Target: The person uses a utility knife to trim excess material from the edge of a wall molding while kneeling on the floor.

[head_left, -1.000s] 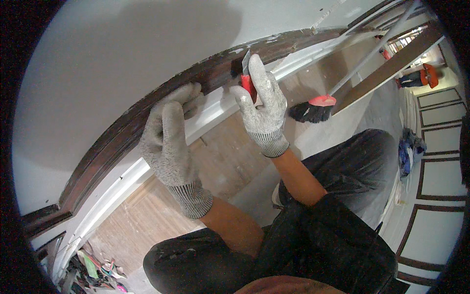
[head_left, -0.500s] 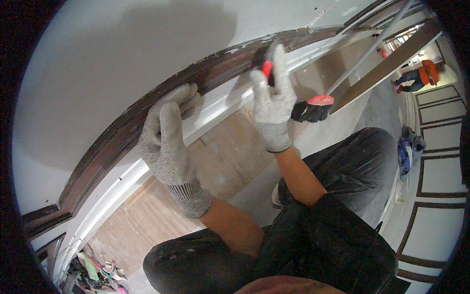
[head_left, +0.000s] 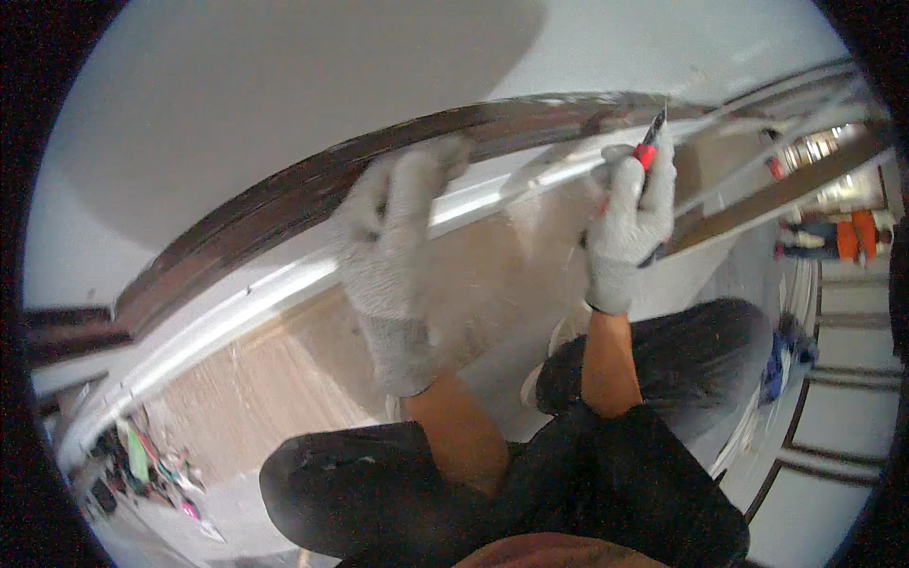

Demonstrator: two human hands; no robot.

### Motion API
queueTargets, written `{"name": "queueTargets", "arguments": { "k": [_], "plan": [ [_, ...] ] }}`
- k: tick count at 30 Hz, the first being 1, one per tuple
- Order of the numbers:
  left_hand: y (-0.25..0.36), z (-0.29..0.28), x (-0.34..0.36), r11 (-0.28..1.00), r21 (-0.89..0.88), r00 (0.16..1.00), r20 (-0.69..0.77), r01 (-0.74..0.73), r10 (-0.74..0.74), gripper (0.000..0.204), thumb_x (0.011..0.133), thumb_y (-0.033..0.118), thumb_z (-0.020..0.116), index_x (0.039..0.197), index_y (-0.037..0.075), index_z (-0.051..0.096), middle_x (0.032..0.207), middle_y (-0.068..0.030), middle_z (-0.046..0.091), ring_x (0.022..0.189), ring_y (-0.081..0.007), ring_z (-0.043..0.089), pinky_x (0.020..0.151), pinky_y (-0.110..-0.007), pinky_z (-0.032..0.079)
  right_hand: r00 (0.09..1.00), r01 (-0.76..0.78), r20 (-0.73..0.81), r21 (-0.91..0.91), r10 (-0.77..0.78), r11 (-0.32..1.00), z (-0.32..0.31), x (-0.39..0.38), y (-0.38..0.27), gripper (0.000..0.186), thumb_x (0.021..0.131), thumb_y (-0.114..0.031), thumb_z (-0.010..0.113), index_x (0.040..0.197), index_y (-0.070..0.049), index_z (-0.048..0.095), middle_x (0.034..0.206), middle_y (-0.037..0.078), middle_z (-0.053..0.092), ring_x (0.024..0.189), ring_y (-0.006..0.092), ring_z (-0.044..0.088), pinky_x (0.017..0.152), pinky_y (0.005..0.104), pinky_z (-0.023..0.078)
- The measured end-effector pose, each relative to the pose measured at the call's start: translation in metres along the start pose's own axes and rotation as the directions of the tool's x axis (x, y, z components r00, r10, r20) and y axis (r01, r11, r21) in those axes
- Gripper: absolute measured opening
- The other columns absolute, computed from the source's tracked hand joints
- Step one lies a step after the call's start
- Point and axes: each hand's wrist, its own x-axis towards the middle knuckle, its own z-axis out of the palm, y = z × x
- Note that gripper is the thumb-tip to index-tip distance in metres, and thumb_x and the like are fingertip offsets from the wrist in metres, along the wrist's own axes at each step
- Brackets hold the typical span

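My right hand [head_left: 630,237], in a light grey knit glove, is closed around a utility knife [head_left: 648,151] with a red and dark body. Its blade end points up toward the dark brown wooden trim [head_left: 275,208] along the wall. My left hand [head_left: 388,237], gloved the same way and blurred by motion, has its fingers apart and no object seen in it. Its fingertips lie over the trim's lower edge; whether they touch is unclear. Below the trim runs a white baseboard [head_left: 294,295].
Dusty wood flooring [head_left: 265,388] lies under my hands. Several jumbled tools [head_left: 142,464] lie at lower left. A long wooden board [head_left: 776,194] slants at right, with a blurred pole beside it. Farther off are a blue bundle [head_left: 778,364] and a person in orange [head_left: 852,237].
Both my hands have moved right relative to the view, the right one with the knife. My view has turned too. The black-bristled brush is now mostly hidden behind my right hand.
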Motion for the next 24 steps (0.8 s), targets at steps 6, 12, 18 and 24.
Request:
{"name": "queueTargets", "arguments": {
  "k": [6,12,18,24],
  "plan": [
    [0.008,-0.002,-0.008,0.998,-0.034,0.976,0.211,0.061,-0.052,0.028,0.100,0.021,0.063,0.111,-0.003,0.073,0.105,-0.0127,0.076,0.093,-0.0184,0.069,0.087,-0.032,0.055,0.779,-0.076,0.627,0.102,-0.005,0.992,0.011,-0.022,-0.058,0.041,0.102,-0.013,0.059,0.140,0.000,0.058,0.093,0.009,0.071,0.076,0.0124,0.067,0.069,0.0284,0.055],
    [0.007,-0.032,-0.014,0.974,0.038,0.967,0.131,-0.223,0.216,0.027,0.099,0.022,0.061,0.100,-0.003,0.072,0.096,-0.0134,0.074,0.087,-0.0207,0.068,0.080,-0.034,0.055,0.603,-0.395,0.788,0.163,0.121,0.904,0.009,-0.032,-0.068,0.032,0.101,-0.014,0.060,0.127,0.003,0.065,0.085,0.009,0.072,0.067,0.0141,0.067,0.063,0.0302,0.056],
    [0.013,-0.066,-0.022,0.801,-0.189,0.821,-0.201,-0.568,0.535,0.056,0.107,0.046,0.046,0.088,-0.002,0.068,0.091,-0.0186,0.071,0.080,-0.0270,0.066,0.076,-0.037,0.052,0.828,-0.331,0.541,0.256,0.149,0.909,0.045,-0.044,-0.052,0.024,0.104,-0.017,0.058,0.114,0.001,0.070,0.084,0.003,0.067,0.069,0.0074,0.059,0.058,0.0234,0.045],
    [0.018,-0.077,-0.023,0.841,-0.049,0.790,-0.374,-0.539,0.485,0.057,0.109,0.045,0.041,0.101,-0.004,0.068,0.095,-0.0208,0.071,0.083,-0.0289,0.066,0.078,-0.039,0.053,0.920,-0.333,0.332,0.373,0.210,0.866,0.086,-0.069,-0.058,0.023,0.105,-0.021,0.058,0.116,-0.002,0.066,0.082,0.003,0.066,0.067,0.0081,0.060,0.061,0.0264,0.049]
  ]
}}
